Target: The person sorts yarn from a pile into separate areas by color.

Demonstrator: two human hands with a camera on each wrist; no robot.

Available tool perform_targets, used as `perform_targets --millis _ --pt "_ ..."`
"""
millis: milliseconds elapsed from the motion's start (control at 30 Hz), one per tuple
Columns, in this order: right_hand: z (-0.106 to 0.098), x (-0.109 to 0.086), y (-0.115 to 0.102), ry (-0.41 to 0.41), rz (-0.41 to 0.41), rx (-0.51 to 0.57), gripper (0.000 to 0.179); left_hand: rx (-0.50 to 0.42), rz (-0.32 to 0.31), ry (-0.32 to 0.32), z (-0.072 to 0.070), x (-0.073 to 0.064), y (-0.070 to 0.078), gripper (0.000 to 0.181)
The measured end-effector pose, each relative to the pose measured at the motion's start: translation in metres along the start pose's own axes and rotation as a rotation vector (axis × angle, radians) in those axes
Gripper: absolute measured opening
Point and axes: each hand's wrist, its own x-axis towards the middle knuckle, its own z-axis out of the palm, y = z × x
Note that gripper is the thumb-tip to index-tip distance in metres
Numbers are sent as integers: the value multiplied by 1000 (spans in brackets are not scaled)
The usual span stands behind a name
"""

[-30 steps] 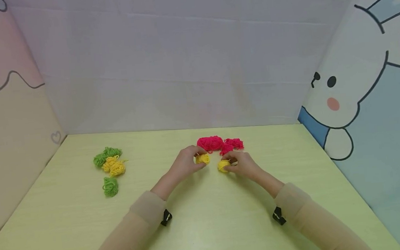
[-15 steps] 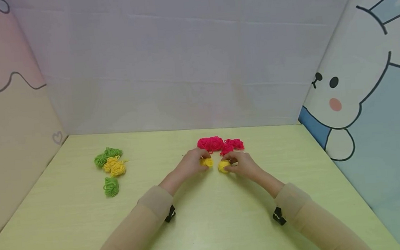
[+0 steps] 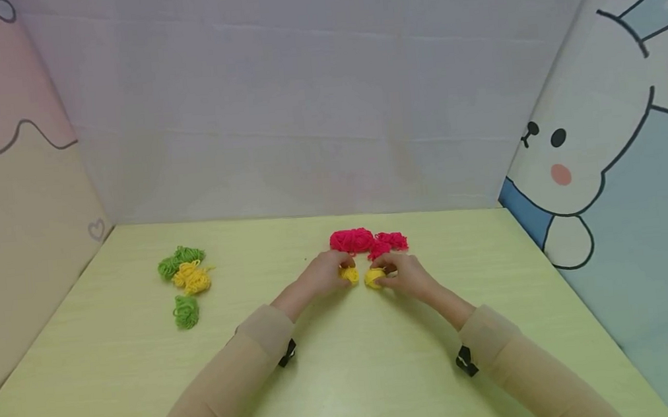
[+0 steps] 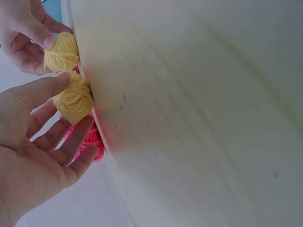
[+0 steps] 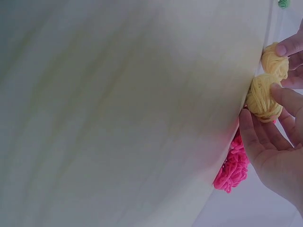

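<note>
My left hand (image 3: 323,274) pinches a small yellow yarn ball (image 4: 75,98) between thumb and fingers, low over the table. Just right of it, my right hand (image 3: 407,275) holds a second yellow yarn ball (image 5: 263,98) the same way. In the head view a narrow gap shows between the two balls; in the wrist views they overlap. Right behind the hands lie red yarn bundles (image 3: 351,241), a longer one at left and smaller ones (image 3: 392,240) at right. Their lower parts are partly covered by my fingers.
On the left of the pale yellow table (image 3: 349,379) lie green yarn bundles (image 3: 181,261), a yellow one (image 3: 192,278) against them, and another green one (image 3: 186,312) nearer me. A pale wall (image 3: 301,105) closes the back; a wall with a cartoon rabbit (image 3: 569,168) stands at right.
My left hand has moved right and slightly toward me with its yellow yarn ball, closing the gap to the other one. My right hand has stayed in place.
</note>
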Motion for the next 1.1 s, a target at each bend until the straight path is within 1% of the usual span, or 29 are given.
perform_targets --millis 100,167,400,533,667,767,933,1100 --pt "1 -1 -1 -1 6 0 25 3 -11 -8 -1 -2 1 33" --pt "2 -2 -1 2 8 0 25 0 -12 -3 -2 -4 2 36" --pt "1 -2 -3 3 6 4 25 -54 -14 9 -18 -15 8 43" --pt "1 -2 -2 2 -4 6 25 -61 8 25 -26 -18 9 43" --pt "2 -3 -1 7 -15 12 25 -80 50 51 -34 -23 11 43" --pt "3 -3 0 5 -6 16 25 -81 66 75 -38 -26 13 43" --pt "4 -4 1 -3 16 15 25 -51 59 113 -47 -34 18 44" --pt "2 -4 -1 12 -8 5 25 -36 56 145 -61 -43 23 46"
